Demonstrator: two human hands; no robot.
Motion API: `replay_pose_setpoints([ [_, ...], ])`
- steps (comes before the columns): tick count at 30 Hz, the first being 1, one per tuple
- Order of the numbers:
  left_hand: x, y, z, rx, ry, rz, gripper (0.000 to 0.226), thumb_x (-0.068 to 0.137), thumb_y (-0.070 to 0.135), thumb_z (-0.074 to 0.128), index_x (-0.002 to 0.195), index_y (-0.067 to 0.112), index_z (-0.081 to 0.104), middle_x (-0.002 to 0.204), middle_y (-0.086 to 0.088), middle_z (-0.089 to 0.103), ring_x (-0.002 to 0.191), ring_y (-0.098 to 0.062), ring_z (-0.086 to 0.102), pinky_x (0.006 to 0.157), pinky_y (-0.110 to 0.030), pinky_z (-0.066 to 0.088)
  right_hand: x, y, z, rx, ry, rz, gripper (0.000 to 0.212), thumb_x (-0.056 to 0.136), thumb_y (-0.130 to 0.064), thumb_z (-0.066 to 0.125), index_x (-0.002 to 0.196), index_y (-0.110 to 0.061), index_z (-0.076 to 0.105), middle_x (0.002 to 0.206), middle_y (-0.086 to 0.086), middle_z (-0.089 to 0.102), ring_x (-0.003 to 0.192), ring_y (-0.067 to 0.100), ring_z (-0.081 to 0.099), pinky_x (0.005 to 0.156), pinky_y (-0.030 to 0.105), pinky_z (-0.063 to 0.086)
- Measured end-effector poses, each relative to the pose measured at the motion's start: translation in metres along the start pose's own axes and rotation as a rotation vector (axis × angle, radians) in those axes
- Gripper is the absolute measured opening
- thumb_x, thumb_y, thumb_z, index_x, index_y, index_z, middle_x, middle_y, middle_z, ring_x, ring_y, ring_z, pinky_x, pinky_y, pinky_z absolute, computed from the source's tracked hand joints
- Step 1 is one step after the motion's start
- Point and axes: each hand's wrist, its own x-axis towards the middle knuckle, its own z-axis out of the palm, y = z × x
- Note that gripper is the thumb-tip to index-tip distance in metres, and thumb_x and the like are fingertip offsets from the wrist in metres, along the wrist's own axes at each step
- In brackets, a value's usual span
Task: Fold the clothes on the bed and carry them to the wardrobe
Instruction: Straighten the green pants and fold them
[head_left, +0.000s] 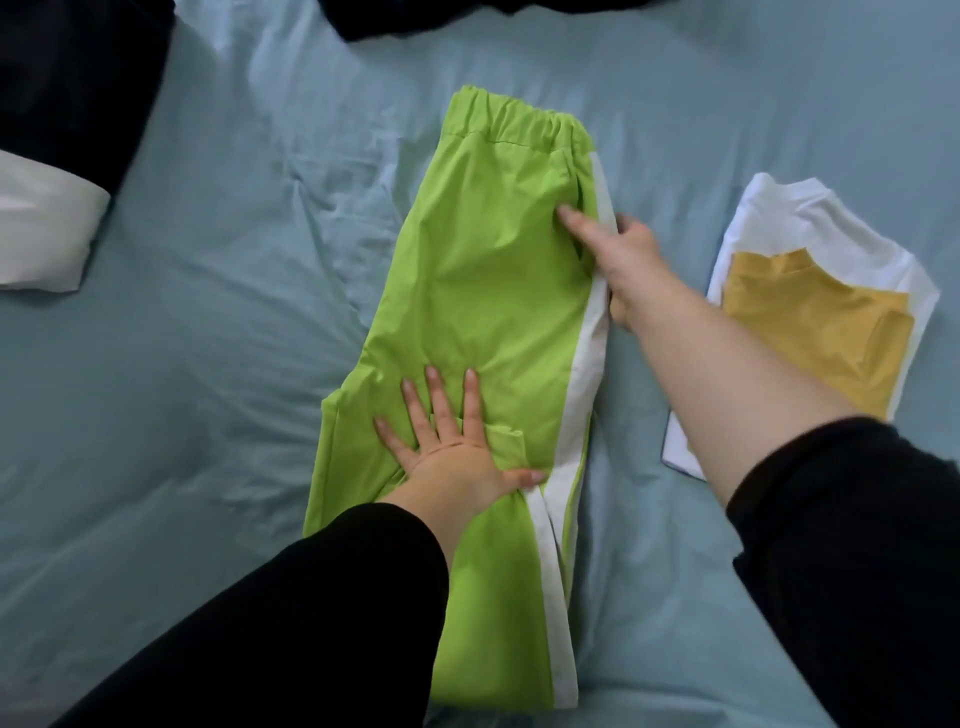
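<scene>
Green trousers on blue bedsheet, left hand spread flat on them, right hand pinching striped edge

No readable text, labels or numbers anywhere.

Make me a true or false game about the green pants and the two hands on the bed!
1. The left hand lies flat, fingers spread, on the green pants. True.
2. The right hand holds nothing. False: it grips the pants' right edge, thumb on top.
3. The pants have a red stripe. False: the side stripe is white.
4. A folded white and yellow garment lies to the right of the pants. True.
5. The bed sheet is pink. False: it is light blue.
</scene>
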Motion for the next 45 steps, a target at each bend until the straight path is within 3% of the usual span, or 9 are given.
replay_pose_setpoints([
  [5, 0.002, 0.001, 0.0, 0.018, -0.019, -0.005, 0.142, 0.037, 0.104, 0.031, 0.114, 0.029, -0.062, 0.123, -0.013, -0.067, 0.111, -0.039, -0.062, 0.073, -0.069, -0.041, -0.001, -0.026, 0.007, 0.097, -0.183, 0.122, 0.021, 0.083, -0.012, 0.072, 0.103, -0.007, 0.065, 0.073, 0.007, 0.075, 0.069, 0.02, 0.073, 0.059, 0.035, 0.059],
  [15, -0.023, -0.009, -0.021, 0.011, -0.048, 0.143, 0.134, 0.046, 0.102, 0.028, 0.126, 0.032, -0.053, 0.128, -0.012, -0.064, 0.119, -0.036, -0.057, 0.086, -0.069, -0.033, -0.113, -0.041, -0.029, -0.032, -0.453, -0.102, 0.035, 0.086, 0.002, 0.062, 0.12, -0.007, 0.061, 0.109, 0.002, 0.072, 0.105, 0.017, 0.068, 0.091, 0.028, 0.054],
  [19, -0.065, -0.055, -0.04, -0.443, 0.24, 0.382, 0.08, 0.087, 0.058, 0.055, 0.152, 0.028, 0.02, 0.162, -0.002, 0.011, 0.149, -0.017, 0.003, 0.118, -0.046, 0.005, -0.18, -0.03, -0.041, -0.302, -0.5, -0.382, 0.026, 0.086, 0.005, 0.062, 0.093, -0.018, 0.07, 0.087, -0.014, 0.075, 0.085, -0.004, 0.066, 0.078, 0.01, 0.049],
  [21, -0.092, -0.086, -0.035, -0.788, 0.335, 0.328, 0.035, 0.096, 0.029, 0.056, 0.131, 0.031, 0.053, 0.134, 0.013, 0.057, 0.127, -0.003, 0.048, 0.109, -0.033, 0.038, -0.207, -0.007, -0.045, -0.583, -0.458, -0.72, 0.013, 0.082, 0.003, 0.062, 0.079, -0.005, 0.072, 0.091, 0.004, 0.073, 0.087, 0.009, 0.062, 0.077, 0.021, 0.047],
  [25, -0.123, -0.119, -0.016, -1.673, -0.395, -0.192, 0.051, 0.1, 0.052, 0.032, 0.117, 0.014, 0.06, 0.112, -0.006, 0.068, 0.099, -0.02, 0.065, 0.089, -0.036, 0.05, -0.249, 0.075, -0.055, -1.269, -0.418, -1.108, 0.027, 0.064, -0.009, 0.056, 0.079, -0.018, 0.076, 0.12, 0.006, 0.068, 0.121, 0.024, 0.053, 0.099, 0.041, 0.033],
  [29, -0.112, -0.13, -0.001, -1.725, -0.606, -0.242, 0.094, 0.074, 0.088, 0.023, 0.123, 0.018, 0.06, 0.124, -0.009, 0.066, 0.117, -0.028, 0.06, 0.099, -0.047, 0.045, -0.262, 0.135, -0.066, -1.636, -0.668, -0.797, 0.075, 0.063, -0.006, 0.071, 0.131, -0.036, 0.057, 0.152, -0.006, 0.035, 0.142, 0.025, 0.032, 0.118, 0.044, 0.013],
  [32, -0.114, -0.124, 0.0, -1.55, -0.46, -0.188, 0.073, 0.061, 0.073, 0.067, 0.116, 0.026, 0.062, 0.121, -0.004, 0.068, 0.108, -0.023, 0.065, 0.096, -0.046, 0.049, -0.269, 0.151, -0.059, -1.343, -0.572, -0.717, 0.06, 0.074, -0.006, 0.058, 0.13, -0.027, 0.06, 0.149, -0.004, 0.043, 0.142, 0.024, 0.03, 0.117, 0.043, 0.012],
  [37, -0.116, -0.132, 0.005, -1.437, -0.37, -0.179, 0.06, 0.068, 0.038, 0.084, 0.12, 0.022, 0.059, 0.121, -0.006, 0.067, 0.106, -0.027, 0.065, 0.096, -0.05, 0.049, -0.283, 0.149, -0.063, -0.558, 0.145, -0.307, 0.02, 0.093, -0.018, 0.056, 0.112, -0.018, 0.061, 0.103, 0.001, 0.063, 0.096, 0.013, 0.059, 0.088, 0.024, 0.046],
  [45, -0.113, -0.136, 0.008, -1.481, -0.49, -0.157, 0.073, 0.055, 0.038, 0.087, 0.12, 0.019, 0.06, 0.105, -0.006, 0.074, 0.093, -0.028, 0.072, 0.073, -0.042, 0.059, -0.212, 0.109, -0.025, 0.45, 0.018, 0.46, 0.031, 0.092, -0.036, 0.06, 0.106, -0.01, 0.068, 0.101, 0.011, 0.074, 0.094, 0.024, 0.071, 0.086, 0.042, 0.054],
])
